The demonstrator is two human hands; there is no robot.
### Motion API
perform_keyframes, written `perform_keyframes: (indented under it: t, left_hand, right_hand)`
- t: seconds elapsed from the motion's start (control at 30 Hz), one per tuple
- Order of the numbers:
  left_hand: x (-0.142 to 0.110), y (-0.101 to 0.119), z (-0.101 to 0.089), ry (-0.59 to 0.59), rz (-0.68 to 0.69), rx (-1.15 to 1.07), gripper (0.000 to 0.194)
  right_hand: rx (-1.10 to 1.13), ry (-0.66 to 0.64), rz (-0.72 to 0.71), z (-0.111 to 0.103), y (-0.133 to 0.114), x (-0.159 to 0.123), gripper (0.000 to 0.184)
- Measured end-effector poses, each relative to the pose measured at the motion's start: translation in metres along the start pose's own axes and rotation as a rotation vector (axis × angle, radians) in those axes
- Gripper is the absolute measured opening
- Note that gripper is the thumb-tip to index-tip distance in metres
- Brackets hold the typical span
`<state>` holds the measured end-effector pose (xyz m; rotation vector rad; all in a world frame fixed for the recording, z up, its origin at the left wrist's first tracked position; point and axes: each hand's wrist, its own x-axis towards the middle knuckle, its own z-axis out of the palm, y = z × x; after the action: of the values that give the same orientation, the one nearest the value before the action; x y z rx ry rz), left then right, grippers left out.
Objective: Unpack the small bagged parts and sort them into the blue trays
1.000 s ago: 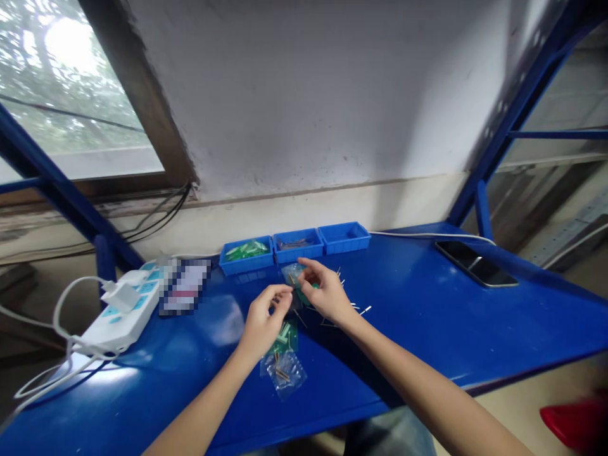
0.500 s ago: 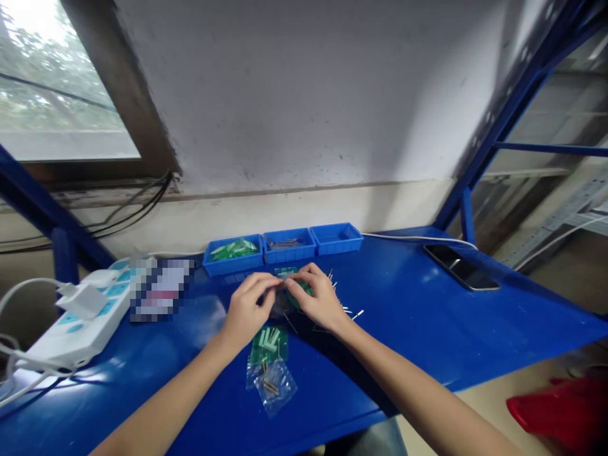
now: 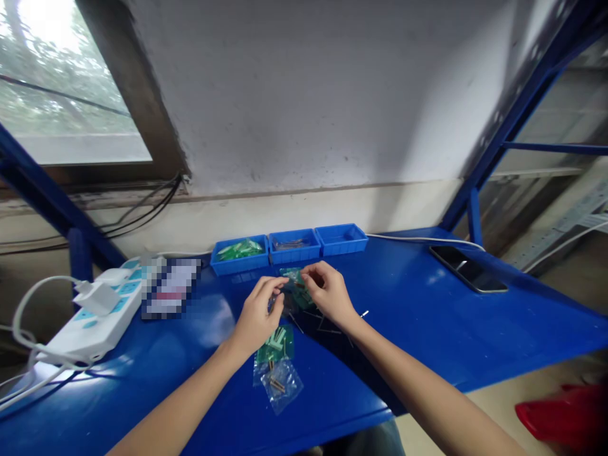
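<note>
Blue worktop [image 3: 427,329] carries everything. Left hand [image 3: 256,316] and right hand [image 3: 327,294] meet over middle, both pinching one small clear bag [image 3: 293,288] with green parts inside, held just above surface. Second clear bag [image 3: 278,380] lies near left wrist, green parts and brass pins visible. Loose pins [image 3: 363,313] beside right wrist. Three blue trays [image 3: 289,247] in row behind hands. Power strip [image 3: 90,320] far left; phone [image 3: 468,269] well apart, right.
</note>
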<state>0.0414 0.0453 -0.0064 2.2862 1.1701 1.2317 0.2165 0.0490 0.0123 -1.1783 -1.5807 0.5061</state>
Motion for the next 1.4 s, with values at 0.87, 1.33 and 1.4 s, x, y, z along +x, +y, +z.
perform_keyframes:
  t: [0.87,1.33,1.4]
  left_hand:
    - [0.002,-0.005,0.001,-0.145,-0.377,-0.281,0.014]
    - [-0.003,-0.008,0.000,-0.254,-0.398,-0.291,0.019]
    - [-0.003,-0.007,0.001,-0.271,-0.389,-0.304,0.018]
  right_hand:
    - [0.105,-0.273,-0.185,-0.002,-0.003,-0.012,0.014]
    - [0.076,-0.225,-0.065,0.002,-0.006,-0.014,0.017]
    - [0.092,-0.233,-0.057,0.002,-0.008,-0.014,0.017]
